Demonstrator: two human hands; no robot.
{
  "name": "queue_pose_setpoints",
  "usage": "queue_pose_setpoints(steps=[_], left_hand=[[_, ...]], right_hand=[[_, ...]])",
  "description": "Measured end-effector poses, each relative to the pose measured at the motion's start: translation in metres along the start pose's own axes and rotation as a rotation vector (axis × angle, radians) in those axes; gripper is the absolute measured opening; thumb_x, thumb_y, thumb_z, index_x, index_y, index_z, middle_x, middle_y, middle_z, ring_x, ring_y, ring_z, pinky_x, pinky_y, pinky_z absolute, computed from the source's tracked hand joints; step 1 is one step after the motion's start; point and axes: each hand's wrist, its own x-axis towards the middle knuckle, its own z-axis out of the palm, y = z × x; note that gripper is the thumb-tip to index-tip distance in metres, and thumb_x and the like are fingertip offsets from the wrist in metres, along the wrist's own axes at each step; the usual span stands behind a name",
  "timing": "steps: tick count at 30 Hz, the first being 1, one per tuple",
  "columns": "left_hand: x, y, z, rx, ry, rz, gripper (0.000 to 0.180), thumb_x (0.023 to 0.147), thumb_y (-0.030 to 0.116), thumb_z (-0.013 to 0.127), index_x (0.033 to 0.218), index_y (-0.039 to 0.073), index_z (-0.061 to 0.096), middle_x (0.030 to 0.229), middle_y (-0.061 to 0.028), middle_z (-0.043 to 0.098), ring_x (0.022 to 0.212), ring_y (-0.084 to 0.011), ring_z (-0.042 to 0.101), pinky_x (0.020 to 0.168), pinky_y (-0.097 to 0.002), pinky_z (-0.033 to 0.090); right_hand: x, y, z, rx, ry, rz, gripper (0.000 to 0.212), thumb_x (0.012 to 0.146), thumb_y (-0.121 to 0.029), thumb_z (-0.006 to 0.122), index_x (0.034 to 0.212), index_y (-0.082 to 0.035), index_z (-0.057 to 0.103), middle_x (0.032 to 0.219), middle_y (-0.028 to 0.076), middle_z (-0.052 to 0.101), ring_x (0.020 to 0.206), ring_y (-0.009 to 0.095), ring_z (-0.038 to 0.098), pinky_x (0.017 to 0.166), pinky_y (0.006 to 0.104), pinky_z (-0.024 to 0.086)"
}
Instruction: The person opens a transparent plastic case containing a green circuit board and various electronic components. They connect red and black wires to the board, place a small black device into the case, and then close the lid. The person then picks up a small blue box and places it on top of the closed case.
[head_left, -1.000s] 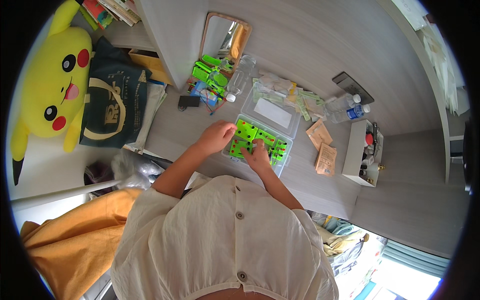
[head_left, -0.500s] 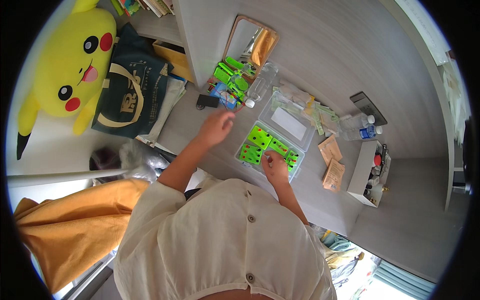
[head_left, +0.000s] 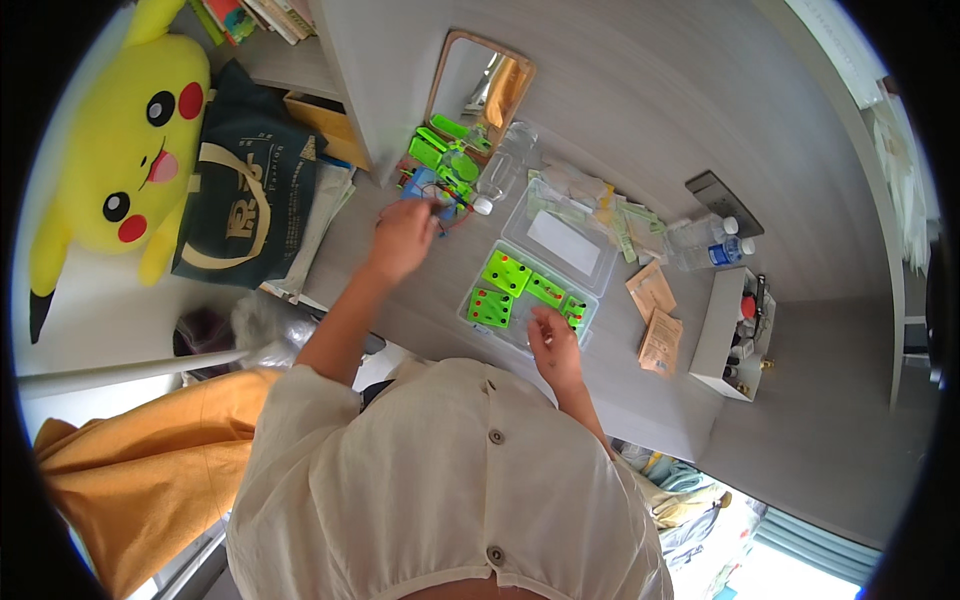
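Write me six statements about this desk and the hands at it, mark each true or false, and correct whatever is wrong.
1. The right hand is at the clear plastic box. True.
2. Both hands are at that box. False: the left hand is near the blue piece among the wires.
3. The green pieces in the box bear red and black knobs. True.
4. The box is closed. False: its lid is open, folded back.
5. Two brown packets lie to the right of the box. True.
6. A yellow plush toy is at the picture's right edge. False: the yellow plush toy is at the left.
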Motion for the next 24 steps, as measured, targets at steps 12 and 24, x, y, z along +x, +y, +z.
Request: queue_pose_setpoints(steps=[12,24], left_hand=[[-0.066,0.096,0.043,-0.267,-0.361,0.284,0.046,0.078,0.017,0.07,0.122,0.008,0.058,0.129,-0.0167,0.05,0.122,-0.0385,0.045,0.102,-0.0472,0.039],[-0.074,0.066,0.042,-0.18,-0.225,0.323,0.014,0.081,0.021,0.066,0.091,0.01,0.068,0.126,-0.0155,0.056,0.12,-0.0371,0.049,0.098,-0.0457,0.041]], right_hand=[[-0.003,0.019,-0.008,0.22,-0.089,0.258,0.029,0.086,-0.004,0.064,0.112,-0.006,0.052,0.087,0.003,0.06,0.073,0.007,0.054,0.063,0.0242,0.046],[-0.007,0.009,-0.014,-0.021,-0.31,0.201,0.018,0.096,-0.019,0.056,0.11,-0.008,0.056,0.092,0.014,0.067,0.085,0.029,0.066,0.073,0.0374,0.05]])
